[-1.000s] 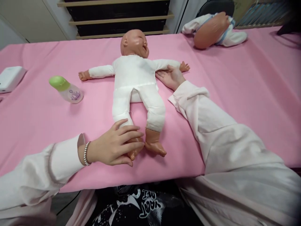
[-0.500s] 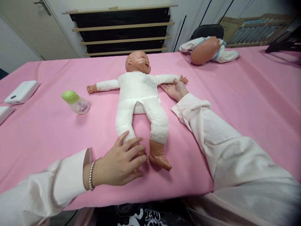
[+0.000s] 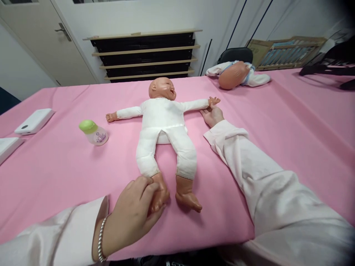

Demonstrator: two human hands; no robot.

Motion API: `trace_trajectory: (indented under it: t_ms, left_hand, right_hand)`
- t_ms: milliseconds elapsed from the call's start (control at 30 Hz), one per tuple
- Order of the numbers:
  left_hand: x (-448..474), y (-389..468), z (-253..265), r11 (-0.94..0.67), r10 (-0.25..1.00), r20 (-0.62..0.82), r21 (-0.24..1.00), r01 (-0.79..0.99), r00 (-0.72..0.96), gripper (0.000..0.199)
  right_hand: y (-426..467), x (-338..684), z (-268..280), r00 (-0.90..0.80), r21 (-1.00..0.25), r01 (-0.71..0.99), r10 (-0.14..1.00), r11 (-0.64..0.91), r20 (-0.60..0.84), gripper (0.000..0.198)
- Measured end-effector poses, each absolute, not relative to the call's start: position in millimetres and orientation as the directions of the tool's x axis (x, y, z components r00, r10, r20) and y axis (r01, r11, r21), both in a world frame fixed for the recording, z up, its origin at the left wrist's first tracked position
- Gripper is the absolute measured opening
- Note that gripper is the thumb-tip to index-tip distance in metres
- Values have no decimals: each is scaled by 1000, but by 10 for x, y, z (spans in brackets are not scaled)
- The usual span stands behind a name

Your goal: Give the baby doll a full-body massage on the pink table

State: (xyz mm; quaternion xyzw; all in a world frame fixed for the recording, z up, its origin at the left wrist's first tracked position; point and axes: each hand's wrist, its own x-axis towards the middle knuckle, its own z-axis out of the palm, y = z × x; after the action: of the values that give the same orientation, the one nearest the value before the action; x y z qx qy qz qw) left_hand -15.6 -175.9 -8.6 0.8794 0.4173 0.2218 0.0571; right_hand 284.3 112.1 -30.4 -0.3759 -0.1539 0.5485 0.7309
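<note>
A baby doll with a white cloth body lies on its back on the pink-covered table, arms spread and head turned to the right. My left hand, a beaded bracelet at its wrist, is closed around the doll's left-side foot; some fingertips are hidden. The other foot rests free beside it. At the doll's right-side wrist, my right hand is palm up, with its thumb at the doll's small hand and its fingers under the arm.
A lotion bottle with a green cap stands left of the doll. White flat boxes lie at the far left. A second doll, partly dressed, lies at the back right. Behind the table are a black chair and a wooden crib.
My left hand has gone from spread over the doll's foot to closed around it. My right hand has shifted outward along the doll's arm to its wrist. The view has tilted up.
</note>
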Motion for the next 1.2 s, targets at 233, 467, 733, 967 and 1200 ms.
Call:
trace_trajectory:
  t_ms: [233,467,733,967,1200]
  left_hand:
    - [-212,-1782,-114,-575,818,282,384,722,501,19]
    - [-133,-1785,-125,-532,845,292,389,752,447,20]
    - [-132,-1787,-76,-504,864,251,448,738,437,11]
    - [-324,-1858,-67,-474,879,262,392,789,398,20]
    - [-741,-1891,97,-385,923,173,439,812,344,18]
  right_hand:
    - [1135,2839,-348,334,-736,-667,930,115,-156,29]
    - [1121,2830,-316,326,-728,-677,930,104,-170,28]
    - [1139,2880,-324,315,-692,-715,929,99,-192,29]
    - [1103,2924,-293,353,-724,-683,910,93,-216,30]
    - [1113,2914,-216,488,-823,-536,864,188,-121,24]
